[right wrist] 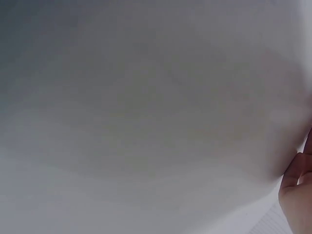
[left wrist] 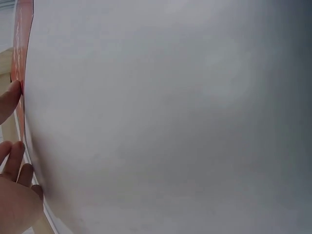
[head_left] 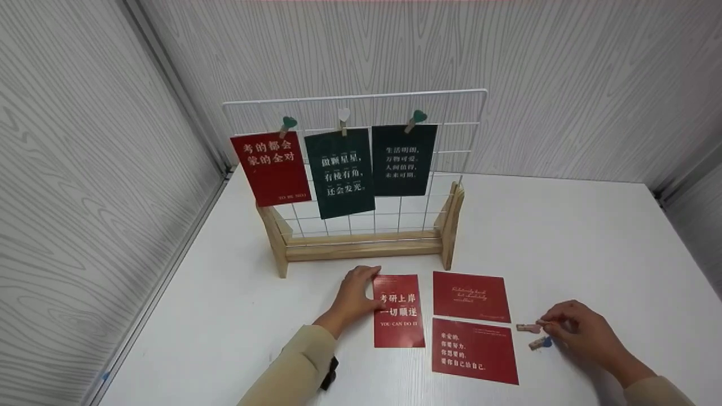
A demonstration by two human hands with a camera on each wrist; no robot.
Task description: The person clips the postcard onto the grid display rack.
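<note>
A red card with white writing lies on the table. My left hand touches its left edge, the thumb on its face and the fingers near the top left corner. In the left wrist view the red card shows edge-on beside the left fingers. At the right, my right hand pinches a small wooden clip, only its tip showing between thumb and forefinger. Just beneath those fingertips lie a clip with a pink heart and one with a blue heart.
Two more red cards, an upper and a lower, lie between the hands. Behind stands a white wire grid on a wooden stand. Heart clips hold a red card and two dark green cards on it.
</note>
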